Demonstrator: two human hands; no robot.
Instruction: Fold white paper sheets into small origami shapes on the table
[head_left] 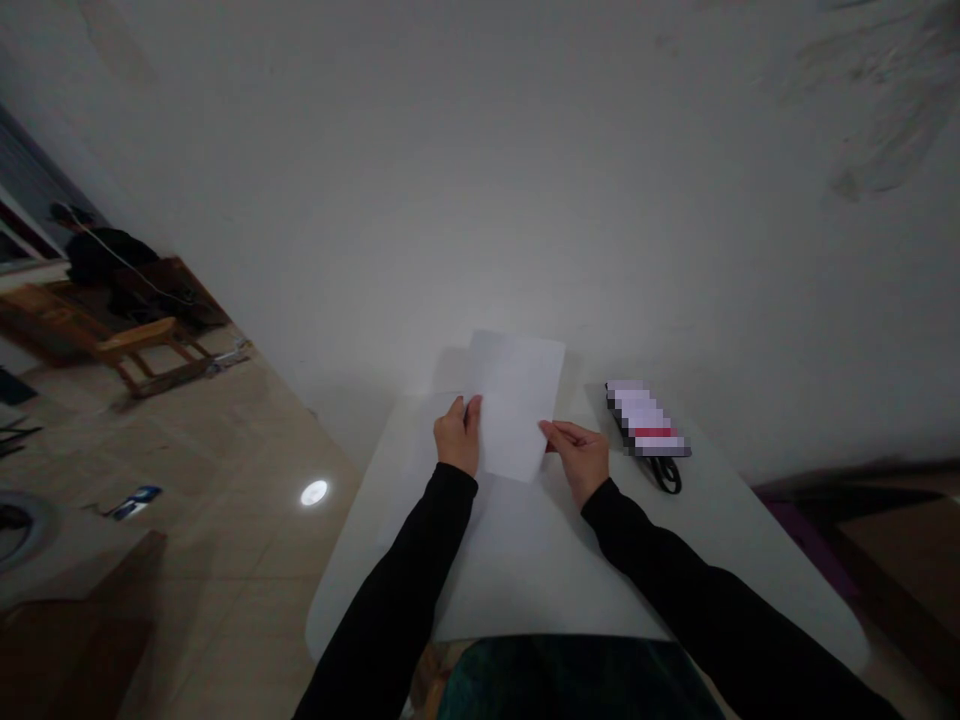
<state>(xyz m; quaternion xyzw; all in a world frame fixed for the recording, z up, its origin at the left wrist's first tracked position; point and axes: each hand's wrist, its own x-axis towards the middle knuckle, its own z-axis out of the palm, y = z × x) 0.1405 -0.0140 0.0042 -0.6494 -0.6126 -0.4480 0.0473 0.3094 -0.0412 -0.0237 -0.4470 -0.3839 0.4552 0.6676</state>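
A plain white sheet of paper (517, 400) is held up above the table, its top edge in front of the wall. My left hand (457, 436) grips its left edge, thumb and fingers closed on it. On the lower right edge, my right hand (581, 455) pinches the paper between thumb and fingertips. No writing shows on the side facing me. To the right of my right hand lies a phone (647, 420) with a blurred-out screen, and a black strap or cord (666, 474) loops out below it.
The white table (525, 590) stands against a grey-white wall (525, 180). Tiled floor (255, 540) stretches to the left, with a wooden chair (142, 335) and a person in dark clothes (112, 255) farther back. Brown and purple items lie beyond the table's right side.
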